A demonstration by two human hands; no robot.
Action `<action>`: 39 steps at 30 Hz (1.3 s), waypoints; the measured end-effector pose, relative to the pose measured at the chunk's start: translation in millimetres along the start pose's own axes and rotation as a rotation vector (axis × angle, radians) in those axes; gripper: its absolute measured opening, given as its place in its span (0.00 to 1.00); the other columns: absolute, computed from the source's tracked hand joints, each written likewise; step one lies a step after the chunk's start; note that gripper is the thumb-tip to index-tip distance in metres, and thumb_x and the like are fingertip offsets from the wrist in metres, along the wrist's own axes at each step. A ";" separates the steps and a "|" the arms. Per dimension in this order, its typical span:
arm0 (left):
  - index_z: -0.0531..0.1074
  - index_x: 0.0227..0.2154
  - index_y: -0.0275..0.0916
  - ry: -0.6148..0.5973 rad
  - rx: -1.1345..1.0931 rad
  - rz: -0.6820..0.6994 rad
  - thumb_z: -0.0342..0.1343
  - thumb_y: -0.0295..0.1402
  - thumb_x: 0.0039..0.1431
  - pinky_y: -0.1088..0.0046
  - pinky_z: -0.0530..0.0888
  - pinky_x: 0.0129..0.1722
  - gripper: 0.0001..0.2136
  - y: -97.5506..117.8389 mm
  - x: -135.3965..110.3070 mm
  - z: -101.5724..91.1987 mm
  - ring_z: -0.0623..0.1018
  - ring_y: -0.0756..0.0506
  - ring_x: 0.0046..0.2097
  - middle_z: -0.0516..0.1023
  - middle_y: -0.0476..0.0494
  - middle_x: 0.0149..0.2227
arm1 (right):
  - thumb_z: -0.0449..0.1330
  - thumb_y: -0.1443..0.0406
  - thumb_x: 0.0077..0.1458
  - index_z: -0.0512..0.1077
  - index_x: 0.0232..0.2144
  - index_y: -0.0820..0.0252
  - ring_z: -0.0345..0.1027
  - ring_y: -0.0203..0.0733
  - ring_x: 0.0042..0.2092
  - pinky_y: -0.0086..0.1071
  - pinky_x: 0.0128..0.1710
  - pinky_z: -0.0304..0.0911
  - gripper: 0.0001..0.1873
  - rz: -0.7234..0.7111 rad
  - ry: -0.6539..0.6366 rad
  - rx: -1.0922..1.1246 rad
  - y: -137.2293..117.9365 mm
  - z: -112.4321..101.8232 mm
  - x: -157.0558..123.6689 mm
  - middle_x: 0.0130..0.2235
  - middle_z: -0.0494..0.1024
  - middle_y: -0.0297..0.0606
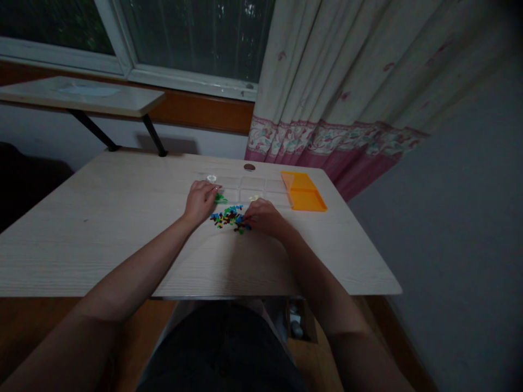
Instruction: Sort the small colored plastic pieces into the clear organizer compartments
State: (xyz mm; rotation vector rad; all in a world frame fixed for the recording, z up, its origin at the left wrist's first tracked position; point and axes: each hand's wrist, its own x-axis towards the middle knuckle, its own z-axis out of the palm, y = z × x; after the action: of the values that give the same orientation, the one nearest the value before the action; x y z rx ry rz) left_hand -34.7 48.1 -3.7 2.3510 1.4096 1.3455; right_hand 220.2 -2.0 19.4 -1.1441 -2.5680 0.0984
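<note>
A clear compartment box [252, 182] lies on the table, with small green pieces [221, 198] in its near left compartment and pale yellow pieces [254, 198] in the near middle one. In front of the box is a loose pile of tiny blue, green, yellow and brown pieces [229, 216]. My left hand [201, 200] grips the left end of the box, its fingers bent over the edge. At the right side of the pile, my right hand [263, 215] has its fingers pinched together among the pieces; whatever is between the fingertips is hidden.
An orange plastic lid [307, 193] lies at the right end of the box. Behind it sits a small dark oval disc [249, 167]. A raised shelf [134, 103] on black legs stands back left, and a curtain [310, 109] hangs behind the table [122, 218].
</note>
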 end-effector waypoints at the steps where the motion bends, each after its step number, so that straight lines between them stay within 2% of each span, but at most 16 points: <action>1: 0.80 0.43 0.39 -0.003 0.000 0.001 0.46 0.39 0.70 0.60 0.67 0.50 0.17 -0.2 -0.1 0.4 0.73 0.42 0.44 0.78 0.42 0.38 | 0.69 0.66 0.53 0.82 0.33 0.55 0.66 0.42 0.40 0.34 0.40 0.54 0.03 0.000 -0.005 -0.012 -1.4 -0.8 0.0 0.35 0.79 0.39; 7: 0.80 0.45 0.41 -0.011 0.007 0.008 0.46 0.39 0.70 0.60 0.67 0.51 0.17 -2.8 -1.1 2.4 0.73 0.42 0.45 0.78 0.42 0.39 | 0.66 0.68 0.54 0.82 0.33 0.57 0.66 0.44 0.41 0.35 0.41 0.54 0.04 -0.003 -0.037 -0.060 -7.0 -3.2 1.7 0.36 0.79 0.40; 14: 0.81 0.44 0.42 -0.019 0.024 -0.023 0.52 0.37 0.66 0.59 0.67 0.51 0.13 -5.4 -1.3 2.5 0.72 0.41 0.46 0.77 0.42 0.39 | 0.63 0.68 0.57 0.81 0.33 0.58 0.66 0.43 0.41 0.34 0.42 0.55 0.06 -0.009 -0.026 -0.021 -3.2 1.0 4.2 0.36 0.79 0.40; 30: 0.80 0.45 0.42 -0.018 0.028 -0.049 0.50 0.37 0.68 0.59 0.67 0.52 0.14 1.4 -1.2 -0.3 0.71 0.41 0.46 0.76 0.42 0.39 | 0.62 0.68 0.59 0.81 0.33 0.59 0.68 0.43 0.41 0.35 0.44 0.57 0.06 0.007 0.020 0.020 -2.7 -1.0 3.3 0.36 0.79 0.41; 39: 0.81 0.41 0.42 -0.012 -0.015 -0.003 0.49 0.39 0.68 0.58 0.68 0.51 0.15 6.0 -1.2 -2.4 0.72 0.41 0.46 0.77 0.42 0.38 | 0.65 0.67 0.56 0.81 0.33 0.57 0.67 0.43 0.40 0.35 0.42 0.56 0.04 -0.011 -0.061 -0.043 -9.2 -3.3 3.7 0.36 0.79 0.40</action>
State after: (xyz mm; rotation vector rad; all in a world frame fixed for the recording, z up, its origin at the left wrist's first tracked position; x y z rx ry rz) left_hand -32.7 43.0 -0.1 2.3428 1.3938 1.3341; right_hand 212.4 -5.7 25.3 -1.1590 -2.6418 0.0773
